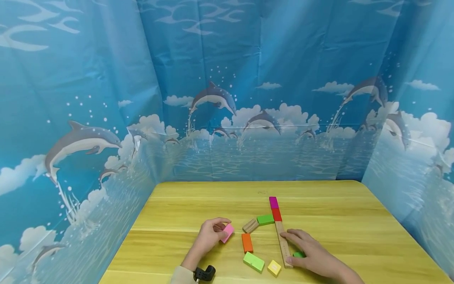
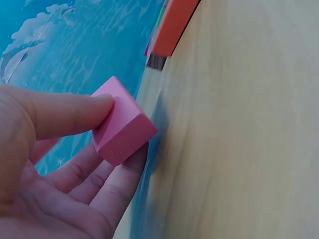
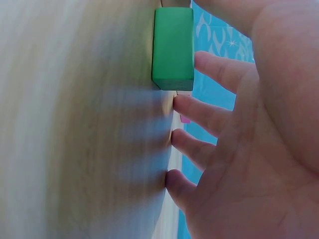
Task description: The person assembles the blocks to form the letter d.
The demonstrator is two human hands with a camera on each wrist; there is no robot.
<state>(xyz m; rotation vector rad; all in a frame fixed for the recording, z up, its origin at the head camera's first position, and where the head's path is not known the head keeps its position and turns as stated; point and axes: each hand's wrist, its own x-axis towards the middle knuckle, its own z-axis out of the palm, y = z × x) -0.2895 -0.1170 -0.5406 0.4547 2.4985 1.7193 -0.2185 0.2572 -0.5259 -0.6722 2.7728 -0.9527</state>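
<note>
My left hand (image 1: pixel 209 236) pinches a pink block (image 1: pixel 227 233) between thumb and fingers, to the left of the other blocks. In the left wrist view the pink block (image 2: pixel 124 127) is tilted, with the thumb on one face and fingers beneath. At the right, my right hand (image 1: pixel 315 254) spreads over a line of plain wooden blocks (image 1: pixel 282 244), its thumb at the near end and a fingertip farther up. Partly covered by that hand is a green block (image 1: pixel 299 255); the right wrist view shows this green block (image 3: pixel 173 49) beside the extended fingers.
Red (image 1: pixel 277 215) and magenta (image 1: pixel 273 202) blocks continue the line away from me. A curve left of it holds green (image 1: pixel 265 219), brown wooden (image 1: pixel 250 226), orange (image 1: pixel 247 243), light green (image 1: pixel 253 262) and yellow (image 1: pixel 274 268) blocks. A dolphin-print curtain (image 1: pixel 220 157) surrounds the wooden table (image 1: pixel 170 213).
</note>
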